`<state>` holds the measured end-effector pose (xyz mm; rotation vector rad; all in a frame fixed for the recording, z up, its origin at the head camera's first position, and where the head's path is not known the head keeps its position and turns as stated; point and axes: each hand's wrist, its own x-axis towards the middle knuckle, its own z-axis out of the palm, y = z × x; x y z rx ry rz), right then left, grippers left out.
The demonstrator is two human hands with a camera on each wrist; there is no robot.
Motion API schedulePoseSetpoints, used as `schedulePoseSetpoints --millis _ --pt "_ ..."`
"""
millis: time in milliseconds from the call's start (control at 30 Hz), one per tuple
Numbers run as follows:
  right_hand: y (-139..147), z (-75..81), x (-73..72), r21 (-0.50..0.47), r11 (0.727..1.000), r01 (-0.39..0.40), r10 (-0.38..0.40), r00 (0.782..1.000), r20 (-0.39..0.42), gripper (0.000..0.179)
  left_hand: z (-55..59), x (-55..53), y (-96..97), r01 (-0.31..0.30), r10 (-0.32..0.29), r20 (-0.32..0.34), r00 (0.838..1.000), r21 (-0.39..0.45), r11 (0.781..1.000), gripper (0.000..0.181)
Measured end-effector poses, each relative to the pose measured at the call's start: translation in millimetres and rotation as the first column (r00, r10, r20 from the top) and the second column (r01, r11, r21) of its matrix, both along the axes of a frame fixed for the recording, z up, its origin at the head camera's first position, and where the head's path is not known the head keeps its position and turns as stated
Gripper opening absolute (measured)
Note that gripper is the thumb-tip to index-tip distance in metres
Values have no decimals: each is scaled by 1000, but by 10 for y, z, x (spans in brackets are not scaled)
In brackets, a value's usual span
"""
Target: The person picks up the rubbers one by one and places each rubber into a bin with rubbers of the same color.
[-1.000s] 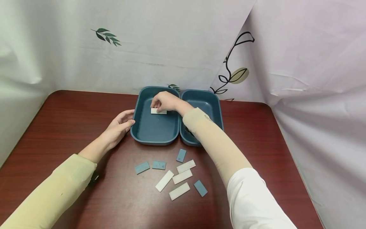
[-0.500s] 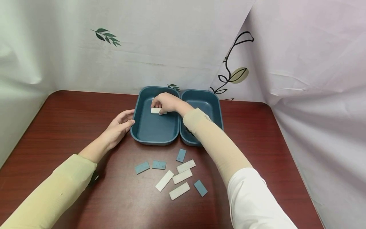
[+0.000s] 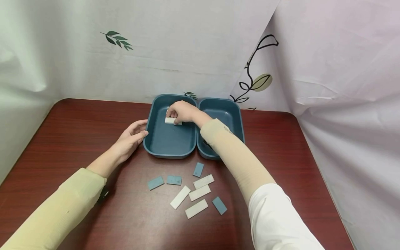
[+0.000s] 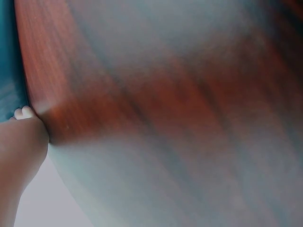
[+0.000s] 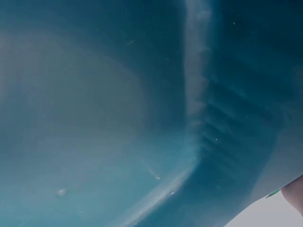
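In the head view, my right hand (image 3: 184,111) reaches into the left blue tray (image 3: 170,144). Its curled fingers and thumb pinch a white rectangular tile (image 3: 169,120) low over the tray's floor, covering part of it. A sliver of white also shows beside the fingertips. My left hand (image 3: 126,141) rests against the tray's outer left side, fingers loosely extended and thumb tip at the rim. The left wrist view catches only a bit of that hand (image 4: 23,113) by the blue wall. Blue tray surface (image 5: 94,118) fills the right wrist view; the tile is out of sight there.
A second blue tray (image 3: 223,113) adjoins on the right, partly under the right sleeve (image 3: 234,152). Several white tiles (image 3: 196,208) and several blue-grey tiles (image 3: 219,205) lie on the brown table (image 3: 125,215) in front. A pale curtain (image 3: 187,52) hangs behind.
My right thumb has shifted slightly rightward along the white tile, and the hand has dipped a little. My left hand, both trays and the loose tiles stay put.
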<state>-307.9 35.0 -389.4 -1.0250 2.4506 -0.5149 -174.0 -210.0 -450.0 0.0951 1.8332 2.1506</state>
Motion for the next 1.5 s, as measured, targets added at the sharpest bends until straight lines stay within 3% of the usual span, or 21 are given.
schedulePoseSetpoints --millis 633,1500 --pt "-6 -39 -7 12 1000 17 -17 999 -31 32 -23 2 10 -7 7 -5 1000 38 999 39" --pt "-4 -16 7 0 999 35 -35 998 -49 30 -2 -1 8 -12 12 6 1000 21 1000 37"
